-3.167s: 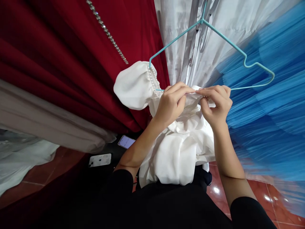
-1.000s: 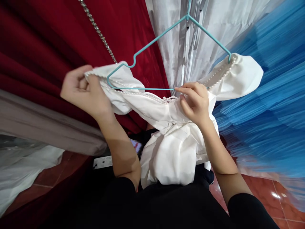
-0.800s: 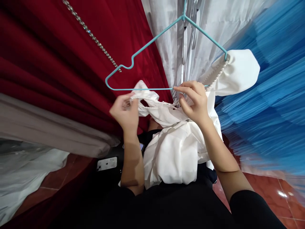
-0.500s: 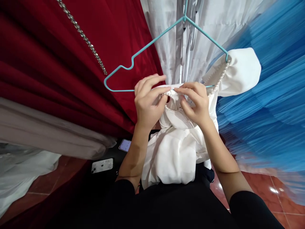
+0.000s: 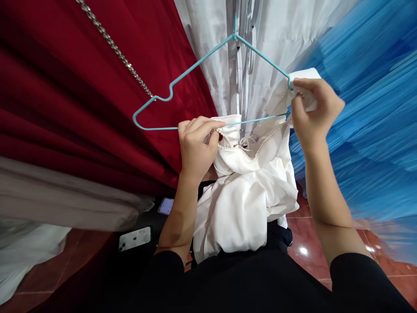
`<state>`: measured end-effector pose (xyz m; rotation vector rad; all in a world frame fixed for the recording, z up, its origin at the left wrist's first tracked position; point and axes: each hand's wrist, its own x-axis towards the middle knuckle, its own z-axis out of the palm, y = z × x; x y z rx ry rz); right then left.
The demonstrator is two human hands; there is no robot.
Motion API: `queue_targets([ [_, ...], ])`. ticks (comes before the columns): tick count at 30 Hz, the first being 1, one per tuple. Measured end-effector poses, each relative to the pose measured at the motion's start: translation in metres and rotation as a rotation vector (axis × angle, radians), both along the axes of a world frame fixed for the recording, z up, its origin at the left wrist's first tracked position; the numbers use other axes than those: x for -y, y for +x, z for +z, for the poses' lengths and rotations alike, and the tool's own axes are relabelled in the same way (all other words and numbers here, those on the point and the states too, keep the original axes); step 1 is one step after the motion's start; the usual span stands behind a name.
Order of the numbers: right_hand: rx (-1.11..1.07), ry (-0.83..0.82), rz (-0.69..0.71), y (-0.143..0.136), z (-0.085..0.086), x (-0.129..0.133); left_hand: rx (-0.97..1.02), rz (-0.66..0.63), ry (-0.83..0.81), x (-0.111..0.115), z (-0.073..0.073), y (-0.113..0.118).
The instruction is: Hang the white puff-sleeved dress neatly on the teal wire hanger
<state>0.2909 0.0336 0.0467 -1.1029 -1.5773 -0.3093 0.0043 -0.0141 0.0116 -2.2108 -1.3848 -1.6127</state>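
A white dress [image 5: 243, 204] with pearl trim along its neckline hangs partly from a light-blue hanger [image 5: 202, 58] and drapes down over my lap. My left hand [image 5: 198, 145] pinches the dress's pearl-edged top at the left, close to the hanger's bottom bar. At the hanger's right end, my right hand [image 5: 314, 111] grips the white sleeve or strap beside the shoulder notch. My fingers hide part of the sleeve. The hanger's left end carries no cloth. Thin ties show inside the open neckline.
Red fabric [image 5: 130, 43] hangs at the left, with a rhinestone band [image 5: 114, 45] across it. Blue tulle [image 5: 368, 143] fills the right. Behind the hanger are white cloth [image 5: 208, 52] and metal rails. A white phone [image 5: 134, 238] and a second, lit phone [image 5: 165, 206] lie at lower left.
My right hand has moved from the middle of the neckline out to the sleeve at the hanger's right end. The hanger has shifted left, and the neckline is spread wider. My left hand keeps its pinch.
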Motion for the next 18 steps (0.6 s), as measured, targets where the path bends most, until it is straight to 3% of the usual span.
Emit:
queue_targets([
  [3,-0.069,0.053,-0.023,0.013,0.018,-0.003,-0.007,-0.021,-0.011,0.0,0.003,-0.005],
  [6,-0.126,0.05,-0.065,0.031,0.026,-0.009,-0.006,-0.038,-0.019,-0.002,0.005,-0.009],
  [10,-0.276,-0.189,-0.145,0.057,0.011,-0.006,-0.001,-0.05,-0.032,-0.007,0.003,-0.011],
  [12,-0.188,-0.366,-0.163,0.062,-0.002,0.004,0.0,-0.047,-0.049,-0.009,0.002,-0.011],
  [15,0.165,-0.569,-0.009,0.055,-0.016,0.027,0.009,-0.058,-0.069,-0.012,0.001,-0.009],
  [18,0.383,-0.551,0.285,0.029,-0.016,0.047,0.034,-0.081,-0.065,-0.012,0.0,-0.004],
])
